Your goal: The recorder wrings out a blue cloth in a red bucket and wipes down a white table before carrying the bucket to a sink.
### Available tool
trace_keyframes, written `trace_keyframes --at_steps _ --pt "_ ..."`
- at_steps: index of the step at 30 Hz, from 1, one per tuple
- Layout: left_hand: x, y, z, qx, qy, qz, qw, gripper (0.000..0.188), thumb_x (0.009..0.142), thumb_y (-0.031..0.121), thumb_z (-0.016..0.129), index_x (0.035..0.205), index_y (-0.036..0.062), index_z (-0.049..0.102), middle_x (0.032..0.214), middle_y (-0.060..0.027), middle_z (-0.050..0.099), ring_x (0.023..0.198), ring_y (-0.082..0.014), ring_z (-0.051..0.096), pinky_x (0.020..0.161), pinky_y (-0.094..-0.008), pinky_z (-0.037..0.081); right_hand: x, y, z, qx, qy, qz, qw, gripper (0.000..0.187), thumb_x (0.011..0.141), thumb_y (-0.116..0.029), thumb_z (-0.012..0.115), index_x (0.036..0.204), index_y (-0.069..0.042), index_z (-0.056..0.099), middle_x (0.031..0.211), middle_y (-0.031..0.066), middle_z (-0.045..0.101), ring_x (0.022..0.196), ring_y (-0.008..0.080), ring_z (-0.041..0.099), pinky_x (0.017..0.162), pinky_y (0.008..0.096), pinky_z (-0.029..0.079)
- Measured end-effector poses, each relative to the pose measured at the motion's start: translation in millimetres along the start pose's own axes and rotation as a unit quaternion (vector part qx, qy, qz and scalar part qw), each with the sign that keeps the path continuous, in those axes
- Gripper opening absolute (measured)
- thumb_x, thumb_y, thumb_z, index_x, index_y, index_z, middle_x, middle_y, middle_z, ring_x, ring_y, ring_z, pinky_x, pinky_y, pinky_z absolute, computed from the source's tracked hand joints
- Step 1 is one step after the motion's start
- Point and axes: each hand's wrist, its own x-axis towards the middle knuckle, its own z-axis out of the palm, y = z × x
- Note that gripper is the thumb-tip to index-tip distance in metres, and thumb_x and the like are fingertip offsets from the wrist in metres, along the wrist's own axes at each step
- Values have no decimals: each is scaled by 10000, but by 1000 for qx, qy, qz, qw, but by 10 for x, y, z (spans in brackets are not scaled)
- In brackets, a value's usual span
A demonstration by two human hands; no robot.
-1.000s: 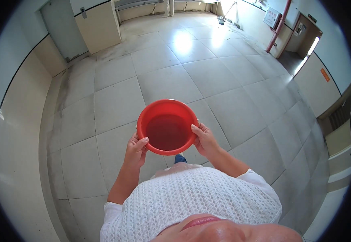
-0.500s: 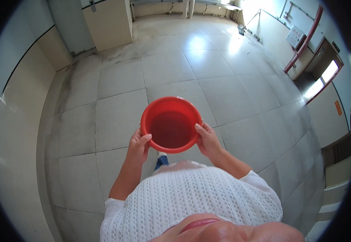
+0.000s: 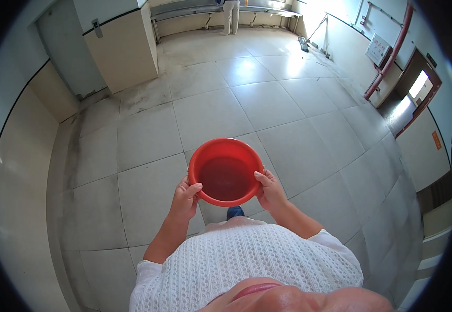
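Note:
A round red plastic basin (image 3: 226,148) is held out in front of my body at about waist height. My left hand (image 3: 185,199) grips its left side, thumb over the rim and fingers beneath, mostly hidden. On the opposite side my right hand (image 3: 270,190) holds the rim the same way. Inside, the bottom looks dark and smooth; I cannot tell whether liquid lies in it. The basin appears roughly level.
Grey floor tiles (image 3: 150,190) stretch ahead. A person in light trousers (image 3: 231,15) stands by a long metal counter (image 3: 184,14) at the far end. On the right are a red pipe (image 3: 392,57) and a doorway (image 3: 410,93); a beige boxed-out wall (image 3: 119,57) juts in at far left.
I have moved forward across the tiles with the basin, and more of the far person and counter shows. The basin sits slightly lower and further right in view. Both hands keep their grip.

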Motion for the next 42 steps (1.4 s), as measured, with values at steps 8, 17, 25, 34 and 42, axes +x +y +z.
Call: trace_keyframes --at_steps 8,17,25,34,42 --pt "1095 -8 134 -37 57 17 998 198 730 25 543 926 55 534 854 -51 604 718 -105 585 664 -229 491 1132 -405 -71 -26 -20 16 999 166 858 -114 514 1001 -36 485 942 80 581 815 145 585 711 299 501" --pt "2634 264 41 -35 31 18 999 196 734 26 561 926 58 533 865 -47 599 760 -98 575 686 -235 481 2638 -857 28 -11 -19 8 1000 147 852 -88 514 988 -35 496 948 82 593 843 141 589 785 281 485" --pt "3949 482 43 -12 -15 -25 1000 170 746 38 570 911 65 543 827 -23 599 706 -76 560 657 -224 468 3762 -1183 12 1 39 -26 999 134 853 -87 511 972 -29 494 935 88 596 831 149 591 779 281 491" --pt "5600 788 -56 -16 -17 -15 1000 204 747 49 566 950 49 543 812 -28 609 674 -77 567 631 -211 465 5389 -1582 150 13 16 -27 999 149 863 -106 506 990 -31 488 949 84 588 837 141 584 758 290 493" --pt "6929 889 158 -42 55 2 998 179 749 29 562 922 68 538 858 -45 604 738 -104 581 701 -242 482 6789 -2231 162 -33 -6 12 999 181 864 -124 512 1014 -27 480 948 82 580 812 138 579 687 294 501"
